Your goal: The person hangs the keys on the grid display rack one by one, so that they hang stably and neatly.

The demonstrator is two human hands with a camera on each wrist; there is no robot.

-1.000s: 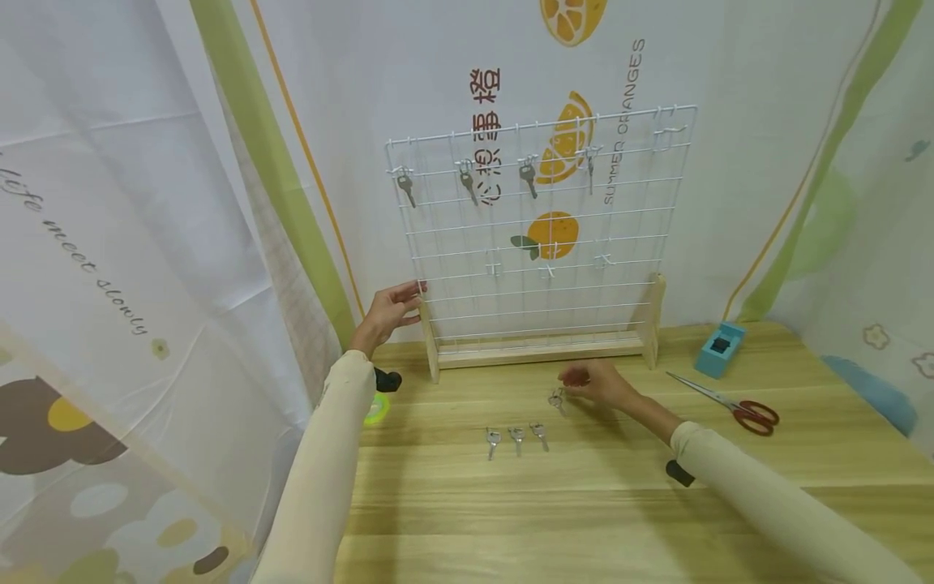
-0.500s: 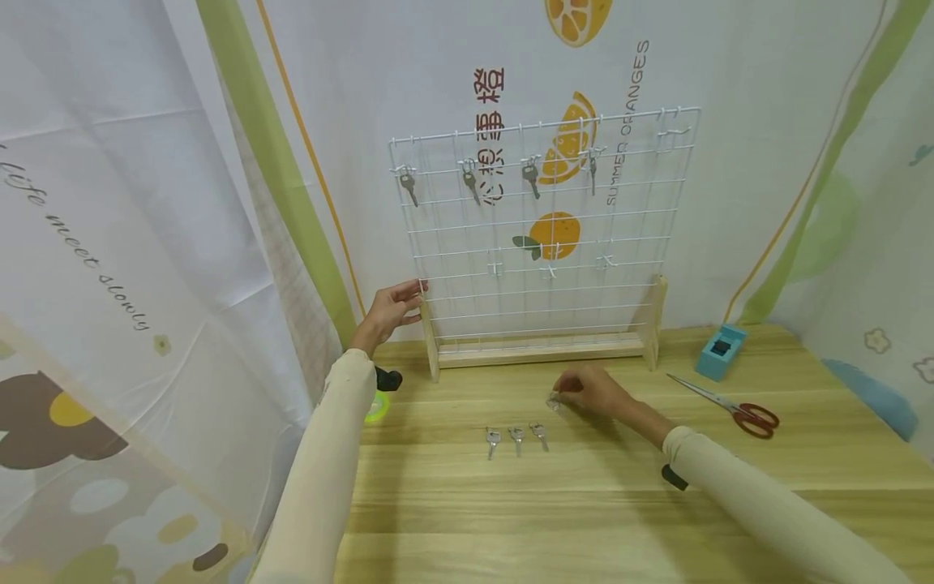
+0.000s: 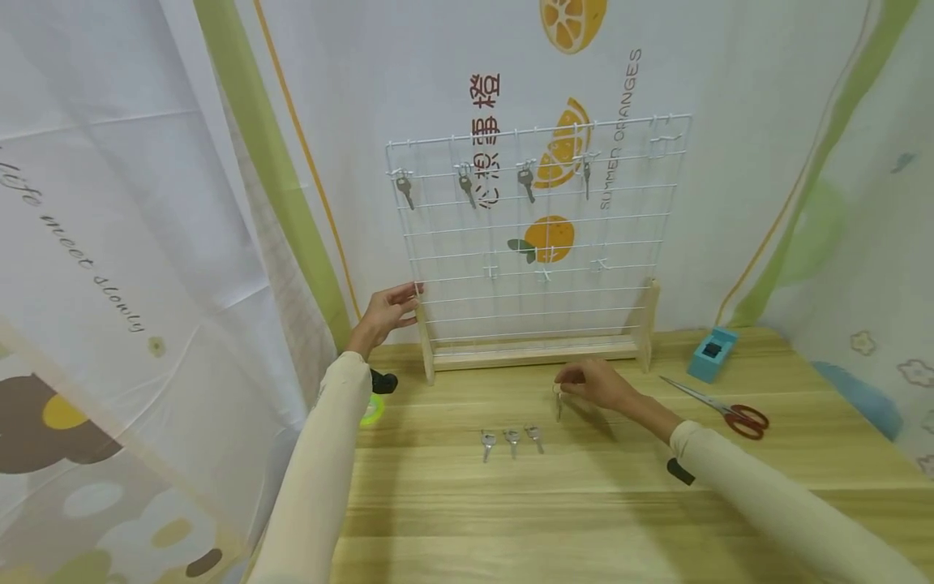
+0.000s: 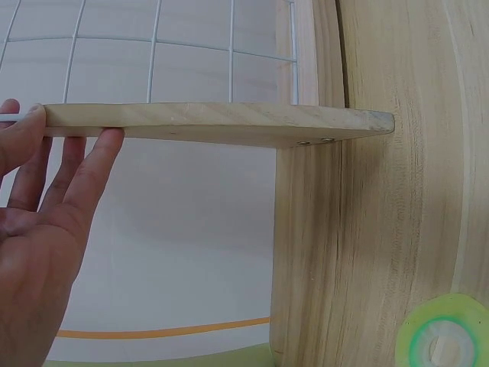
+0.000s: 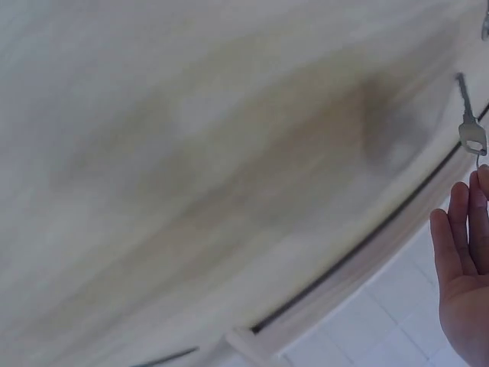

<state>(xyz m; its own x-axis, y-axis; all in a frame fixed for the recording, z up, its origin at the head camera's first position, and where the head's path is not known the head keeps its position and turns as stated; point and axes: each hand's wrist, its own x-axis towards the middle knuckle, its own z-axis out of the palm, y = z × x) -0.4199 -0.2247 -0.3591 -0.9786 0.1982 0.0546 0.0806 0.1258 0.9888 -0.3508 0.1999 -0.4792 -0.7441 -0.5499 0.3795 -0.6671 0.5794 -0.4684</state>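
Note:
My right hand [image 3: 597, 384] pinches the ring of a key [image 3: 559, 405], which dangles just above the table. In the right wrist view the key [image 5: 472, 136] hangs from the fingertips. At the left end of a white wire grid rack, my left hand [image 3: 388, 311] grips the wooden side post [image 4: 206, 116], thumb on one face and fingers on the other. Three keys lie in a row on the table: a left key [image 3: 487, 442], a middle key [image 3: 512, 439] and a right key [image 3: 535, 435]. Several keys, such as this one [image 3: 526, 180], hang from upper hooks.
Red-handled scissors [image 3: 730, 410] and a blue box [image 3: 711, 357] lie to the right on the wooden table [image 3: 554, 519]. A green tape roll [image 3: 373, 410] is by the left forearm. Lower hooks [image 3: 543, 275] on the grid bear nothing. A printed curtain [image 3: 452, 49] stands behind.
The right hand has lifted the key by its ring, so it now hangs straight down. My left hand keeps its place on the post. The head view has shifted slightly.

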